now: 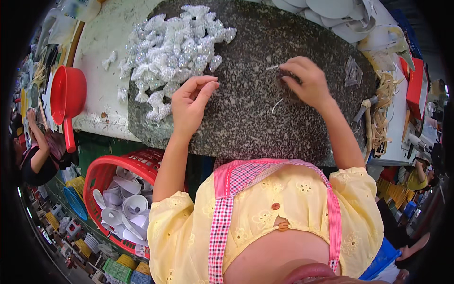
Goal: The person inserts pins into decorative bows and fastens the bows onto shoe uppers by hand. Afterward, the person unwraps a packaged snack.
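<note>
My left hand is over the dark speckled stone slab, thumb and forefinger pinched together. Whatever is in that pinch, if anything, is too small to make out. Just beyond and left of it lies a heap of glittery white bow-shaped pieces. Toward the slab's right side, my right hand has its fingers bent, with a gap between thumb and forefinger. A thin white strip shows at its fingertips, and the surface below the hand is dark and hard to read. Nearer me lies a curved white strip.
Left of the slab are a red plastic dipper and a few stray white pieces. A red basket of white plastic parts stands at my left. White plates, a clear plastic scrap and tan strips are at right. Other people are nearby.
</note>
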Motion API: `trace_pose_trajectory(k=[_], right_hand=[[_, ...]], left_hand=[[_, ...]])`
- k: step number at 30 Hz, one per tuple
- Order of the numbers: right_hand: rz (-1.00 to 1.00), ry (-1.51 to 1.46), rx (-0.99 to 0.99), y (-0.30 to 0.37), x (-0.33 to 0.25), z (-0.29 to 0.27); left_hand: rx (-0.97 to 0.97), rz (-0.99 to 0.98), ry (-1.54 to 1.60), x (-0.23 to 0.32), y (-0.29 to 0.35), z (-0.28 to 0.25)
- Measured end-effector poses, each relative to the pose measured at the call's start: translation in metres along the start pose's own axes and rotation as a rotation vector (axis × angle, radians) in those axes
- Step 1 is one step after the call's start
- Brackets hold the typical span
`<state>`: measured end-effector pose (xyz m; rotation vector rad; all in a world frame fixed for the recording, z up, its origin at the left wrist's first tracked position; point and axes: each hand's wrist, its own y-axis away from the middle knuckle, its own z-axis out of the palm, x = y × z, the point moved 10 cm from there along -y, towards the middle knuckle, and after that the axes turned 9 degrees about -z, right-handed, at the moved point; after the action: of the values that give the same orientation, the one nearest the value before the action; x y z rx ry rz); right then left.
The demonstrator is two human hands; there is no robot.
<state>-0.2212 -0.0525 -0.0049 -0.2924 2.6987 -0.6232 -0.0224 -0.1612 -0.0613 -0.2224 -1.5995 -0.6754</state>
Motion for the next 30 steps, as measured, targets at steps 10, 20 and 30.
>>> trace_pose_trajectory(k=[10, 20, 30], right_hand=[[-0.068, 0.382, -0.180, -0.025, -0.023, 0.049], [0.682, -0.642, 0.395, 0.055, 0.073, 0.001], [0.749, -0.820, 0.820, 0.128, 0.066, -0.003]], left_hand=[[-0.239, 0.203, -0.323, 0.012, 0.018, 0.055], [-0.092, 0.699, -1.093, -0.003, 0.010, 0.150], [0.073, 0.615, -0.952, 0.032, -0.014, 0.132]])
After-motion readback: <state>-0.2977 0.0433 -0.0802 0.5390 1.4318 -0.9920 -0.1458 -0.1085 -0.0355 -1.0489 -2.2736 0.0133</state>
